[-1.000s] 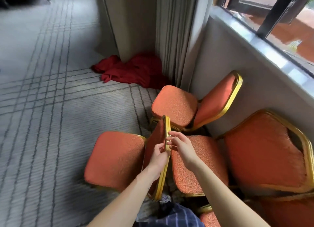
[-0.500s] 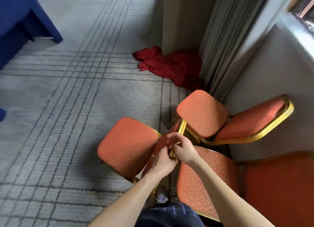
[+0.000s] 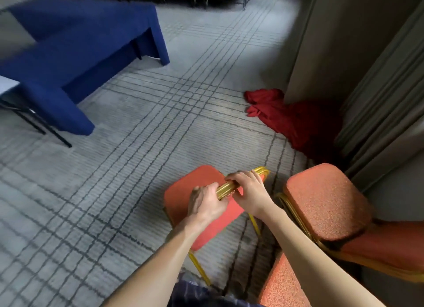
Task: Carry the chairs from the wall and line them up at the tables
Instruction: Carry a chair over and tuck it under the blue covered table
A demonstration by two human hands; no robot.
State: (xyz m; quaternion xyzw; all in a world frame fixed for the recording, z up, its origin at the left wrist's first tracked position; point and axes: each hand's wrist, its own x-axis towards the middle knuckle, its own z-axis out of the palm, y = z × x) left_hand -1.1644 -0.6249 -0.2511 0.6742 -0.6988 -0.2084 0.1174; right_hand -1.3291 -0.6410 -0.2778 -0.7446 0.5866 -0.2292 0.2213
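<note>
The held chair [image 3: 183, 198] stands in the lower middle of the carpet [image 3: 137, 146], seat facing away and left toward the blue-draped table [image 3: 87, 38]; its gold top rail [image 3: 229, 187] runs diagonally from near-left to far-right. The left hand [image 3: 206, 203] grips the rail's near end, fingers curled tight over it. The right hand [image 3: 249, 193] wraps the rail further along, fingers close together over the top, thumb hidden. Both forearms reach forward from the bottom edge, converging; the legs seem to hang just off the floor, though blur makes that uncertain. A second chair [image 3: 325, 203] sits just beside it on the right.
</note>
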